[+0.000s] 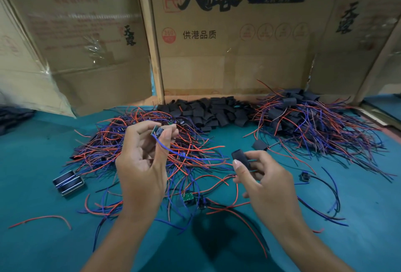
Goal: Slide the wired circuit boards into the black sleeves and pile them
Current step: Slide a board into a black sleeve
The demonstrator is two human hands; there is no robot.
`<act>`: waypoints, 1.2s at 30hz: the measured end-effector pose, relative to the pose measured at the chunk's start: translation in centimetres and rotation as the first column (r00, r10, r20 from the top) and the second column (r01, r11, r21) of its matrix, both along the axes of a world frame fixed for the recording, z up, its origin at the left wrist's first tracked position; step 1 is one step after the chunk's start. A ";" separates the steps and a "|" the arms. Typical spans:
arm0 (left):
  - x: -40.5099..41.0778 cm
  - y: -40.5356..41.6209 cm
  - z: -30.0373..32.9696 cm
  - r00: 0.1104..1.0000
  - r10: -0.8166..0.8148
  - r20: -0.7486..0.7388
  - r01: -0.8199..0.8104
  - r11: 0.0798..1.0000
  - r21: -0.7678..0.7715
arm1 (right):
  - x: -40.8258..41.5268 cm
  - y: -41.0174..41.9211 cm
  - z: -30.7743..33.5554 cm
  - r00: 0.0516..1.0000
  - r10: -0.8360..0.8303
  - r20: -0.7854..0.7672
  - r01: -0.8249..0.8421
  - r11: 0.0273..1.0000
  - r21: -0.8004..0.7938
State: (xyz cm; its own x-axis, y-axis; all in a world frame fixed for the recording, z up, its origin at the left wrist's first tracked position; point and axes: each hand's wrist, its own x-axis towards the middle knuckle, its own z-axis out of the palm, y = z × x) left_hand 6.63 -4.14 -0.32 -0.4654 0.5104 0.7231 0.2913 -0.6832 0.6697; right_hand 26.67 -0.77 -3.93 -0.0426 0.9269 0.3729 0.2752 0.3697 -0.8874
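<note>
Nearest me, my right hand [263, 181] pinches a black sleeve [241, 159] low, its open end tilted up-left toward the wired circuit board [157, 132] that my left hand [144, 156] pinches higher up, the two well apart, wires trailing down between them.

The middle cardboard panel [234, 39], top centre of the frame, carries big black brushed "天露", a red stamp reading "温氏" to its left, "鲜鸡蛋" to its right, and lower down "供港品质" beside a red "360" badge. Smaller "天露" marks stand on the left carton [129, 35] and the right carton [347, 20].
</note>
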 end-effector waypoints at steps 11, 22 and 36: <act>0.9 -1.1 0.0 0.983 0.054 -0.173 -0.039 0.995 0.089 | -1.0 -1.7 0.5 0.991 -0.034 0.126 0.014 0.988 0.153; 1.4 -0.7 -0.6 0.982 0.014 -0.187 0.005 0.995 0.100 | -0.8 -1.1 0.9 0.992 -0.110 0.067 0.108 0.993 0.039; 1.8 -0.7 -0.3 0.995 -0.059 -0.086 0.062 0.998 0.030 | -0.3 -0.9 1.0 0.927 -0.225 0.301 0.111 0.930 0.352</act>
State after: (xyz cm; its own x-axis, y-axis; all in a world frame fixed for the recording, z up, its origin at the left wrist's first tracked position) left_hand 8.46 -4.87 -0.66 -0.3704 0.5114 0.7754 0.3034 -0.7224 0.6214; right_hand 26.34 -1.70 -2.91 -0.0702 0.7620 0.6437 0.6146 0.5413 -0.5738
